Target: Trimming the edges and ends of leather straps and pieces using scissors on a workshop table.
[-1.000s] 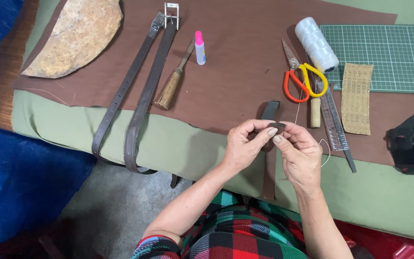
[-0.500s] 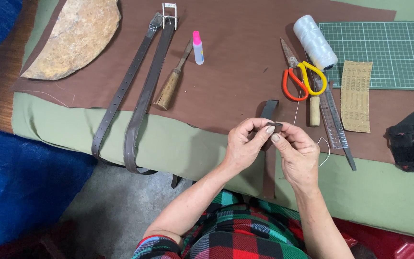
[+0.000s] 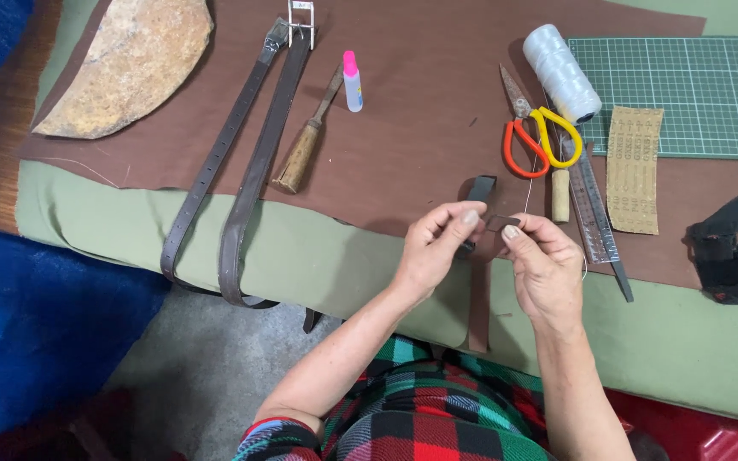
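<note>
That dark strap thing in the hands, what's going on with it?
A person sits at a cloth-covered table, pinching a dark leather strap with the left hand, while the right hand pinches a small piece beside it. A thin thread runs up from there. Scissors, a ruler and a thread spool lie nearby, untouched.

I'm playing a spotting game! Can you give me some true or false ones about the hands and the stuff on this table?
1. Both hands pinch a small dark strap piece. True: the left hand and right hand both hold it.
2. The scissors have blue handles. False: one is orange, one yellow.
3. A white thread spool lies beside the green cutting mat. True.
4. The long brown belt is coiled up. False: it lies stretched out, hanging over the table edge.
</note>
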